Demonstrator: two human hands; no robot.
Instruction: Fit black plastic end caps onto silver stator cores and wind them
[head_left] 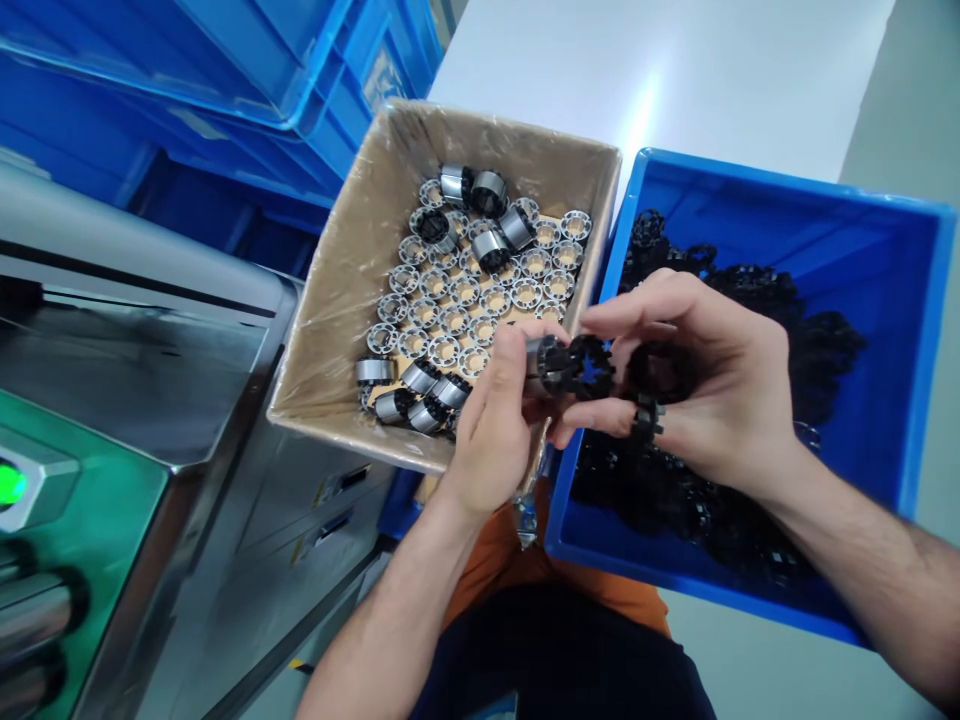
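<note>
My left hand (pixel 499 410) is closed round a metal ring core (pixel 541 366) with a black slotted piece at its right end. Between the thumb and fingers of my right hand (pixel 720 370) is a black plastic slotted ring (pixel 594 366), held right beside that end; whether the two touch I cannot tell. More black rings (pixel 660 372) sit in the palm and fingers of my right hand. Below my hands, a plastic-lined cardboard box (pixel 341 290) holds rows of bare metal ring cores (pixel 465 290) and several metal cores with black ends (pixel 491 250) lying on top.
A blue bin (pixel 911 400) with a heap of black rings (pixel 765 300) stands right of the box. Behind lies a white table (pixel 570 60). Blue crates (pixel 225 60) are stacked at upper left. A machine with a green surface (pixel 112 490) and metal cylinders (pixel 34 610) is at left.
</note>
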